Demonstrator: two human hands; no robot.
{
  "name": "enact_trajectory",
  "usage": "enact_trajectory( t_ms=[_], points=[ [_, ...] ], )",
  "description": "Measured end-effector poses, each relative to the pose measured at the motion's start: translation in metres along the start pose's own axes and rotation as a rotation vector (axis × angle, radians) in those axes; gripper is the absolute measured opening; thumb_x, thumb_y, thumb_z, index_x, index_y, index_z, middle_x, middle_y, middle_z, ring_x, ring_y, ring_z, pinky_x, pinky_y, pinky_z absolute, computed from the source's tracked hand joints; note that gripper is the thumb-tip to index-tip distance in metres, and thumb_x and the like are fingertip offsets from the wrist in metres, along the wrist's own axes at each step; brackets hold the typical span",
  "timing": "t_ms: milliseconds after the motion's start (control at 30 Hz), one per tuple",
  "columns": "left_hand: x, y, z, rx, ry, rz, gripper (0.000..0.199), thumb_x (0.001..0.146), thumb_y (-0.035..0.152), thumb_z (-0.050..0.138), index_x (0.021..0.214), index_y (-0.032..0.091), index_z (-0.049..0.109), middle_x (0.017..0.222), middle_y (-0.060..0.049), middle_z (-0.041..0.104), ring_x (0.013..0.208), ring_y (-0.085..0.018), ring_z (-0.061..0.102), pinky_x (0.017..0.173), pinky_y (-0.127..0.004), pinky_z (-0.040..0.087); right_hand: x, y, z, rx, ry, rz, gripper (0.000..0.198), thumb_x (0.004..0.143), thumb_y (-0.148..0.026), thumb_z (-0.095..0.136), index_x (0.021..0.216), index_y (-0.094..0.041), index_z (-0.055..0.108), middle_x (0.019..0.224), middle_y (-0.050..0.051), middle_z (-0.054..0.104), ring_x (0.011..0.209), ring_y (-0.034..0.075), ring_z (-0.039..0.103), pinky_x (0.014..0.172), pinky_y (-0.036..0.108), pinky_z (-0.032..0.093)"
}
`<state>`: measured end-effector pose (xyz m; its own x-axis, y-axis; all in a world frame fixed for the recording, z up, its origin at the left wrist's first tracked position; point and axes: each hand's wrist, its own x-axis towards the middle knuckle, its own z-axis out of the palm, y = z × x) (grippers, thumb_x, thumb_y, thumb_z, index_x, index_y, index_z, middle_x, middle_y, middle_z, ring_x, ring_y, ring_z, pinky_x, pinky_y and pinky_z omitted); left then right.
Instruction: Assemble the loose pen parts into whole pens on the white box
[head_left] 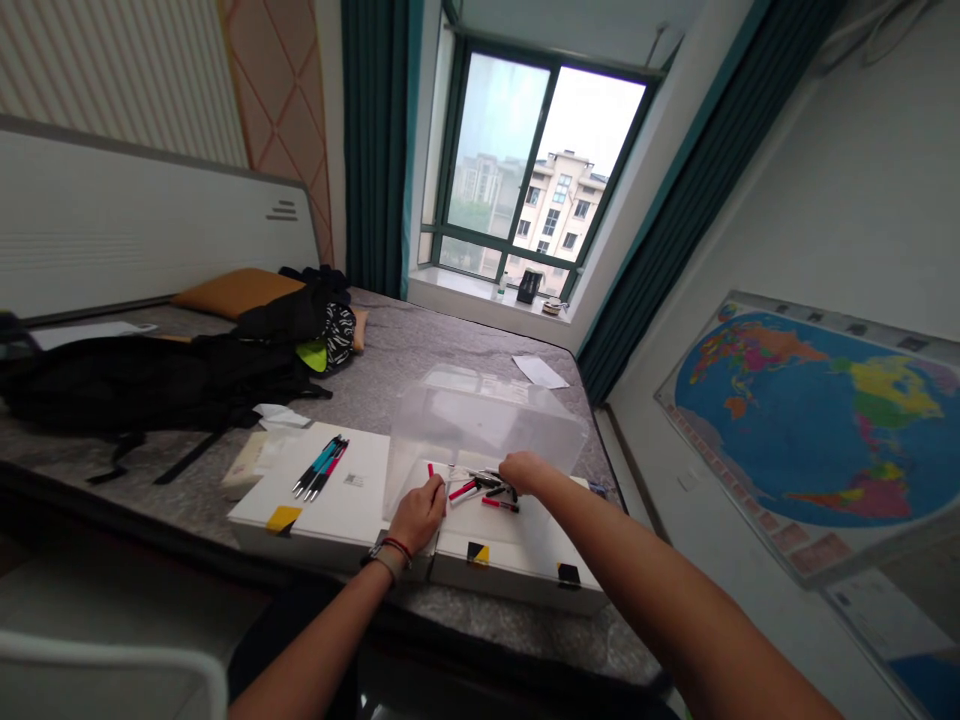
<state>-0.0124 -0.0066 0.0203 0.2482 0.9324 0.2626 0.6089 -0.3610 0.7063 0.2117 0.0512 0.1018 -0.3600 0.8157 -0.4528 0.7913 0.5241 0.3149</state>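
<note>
While pinching a slim red-ended pen [431, 470] in closed left hand [417, 515], aiming its long axis forward, see right hand [525, 472] curled over jumbled red-and-black pens [463, 490]; can't tell its grip!

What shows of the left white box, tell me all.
The white box looks like cardboard, closed, lying flat on the grey patterned surface. Yellow and dark tape marks its front edge. Its top bears a printed mark and, side by side, blue, dark and red pens. A second white box stands to its right; a clear bin overlaps both in view.
</note>
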Motion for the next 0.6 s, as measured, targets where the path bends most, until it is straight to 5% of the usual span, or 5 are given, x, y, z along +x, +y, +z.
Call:
enact_trajectory(
  t_ms=[367, 600],
  points=[
    [-0.002, 0.000, -0.001, 0.026, 0.019, 0.026, 0.026, 0.093, 0.033, 0.030, 0.079, 0.023, 0.049, 0.064, -0.001, 0.059, 0.064, -0.017, 0.059, 0.063, -0.025, 0.035, 0.002, 0.009, -0.010, 0.014, 0.039, 0.037, 0.028, 0.069, -0.014, 0.068, 0.098, -0.013, 0.070, 0.100, 0.020, 0.068, 0.091, 0.027, 0.066, 0.073, 0.033, 0.052],
    [-0.003, 0.006, -0.008, -0.117, -0.010, 0.035, 0.032, 0.092, 0.033, 0.030, 0.070, 0.023, 0.051, 0.063, 0.000, 0.063, 0.063, -0.016, 0.059, 0.067, -0.025, 0.038, 0.010, -0.010, -0.011, 0.246, 0.140, 0.049, 0.023, 0.079, -0.033, 0.059, 0.094, -0.021, 0.069, 0.097, 0.011, 0.069, 0.089, 0.023, 0.065, 0.072, 0.028, 0.048]
  ],
)
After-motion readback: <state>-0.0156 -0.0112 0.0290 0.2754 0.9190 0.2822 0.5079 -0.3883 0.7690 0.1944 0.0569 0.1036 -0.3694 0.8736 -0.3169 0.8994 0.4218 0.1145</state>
